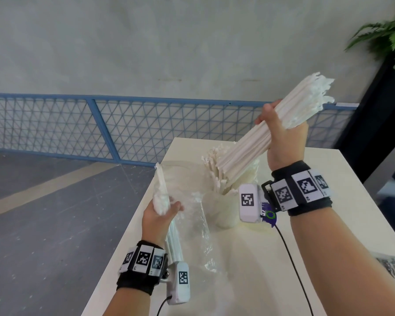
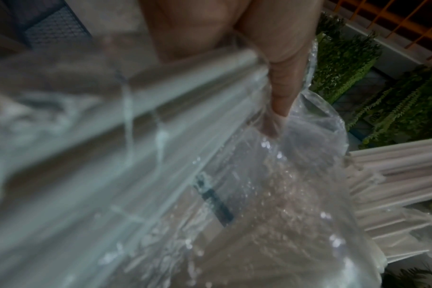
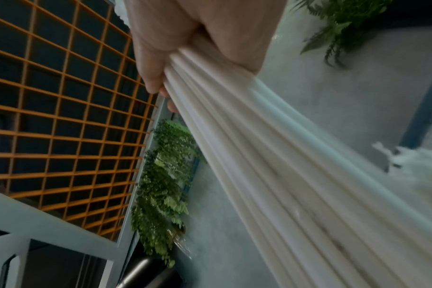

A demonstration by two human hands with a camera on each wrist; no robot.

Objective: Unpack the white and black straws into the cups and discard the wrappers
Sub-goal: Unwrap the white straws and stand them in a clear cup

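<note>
Head view: looks forward and down from above at the table (image 1: 249,258), both wrists in frame, a wall beyond.
Left wrist view: looks along the palm, very close to the fingers (image 2: 281,91) and clear wrapper (image 2: 271,194).
Right wrist view: points upward along the white straws (image 3: 271,165), close.
Shared: the straws (image 1: 271,133) appear in all three views.

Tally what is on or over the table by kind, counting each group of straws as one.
Bundles of white straws held in the hands: 2 (right hand grips bundle; left hand grips wrapped bundle)
Cups holding white straws: 1
Clear plastic wrappers: 1
Tables: 1
Total: 5
</note>
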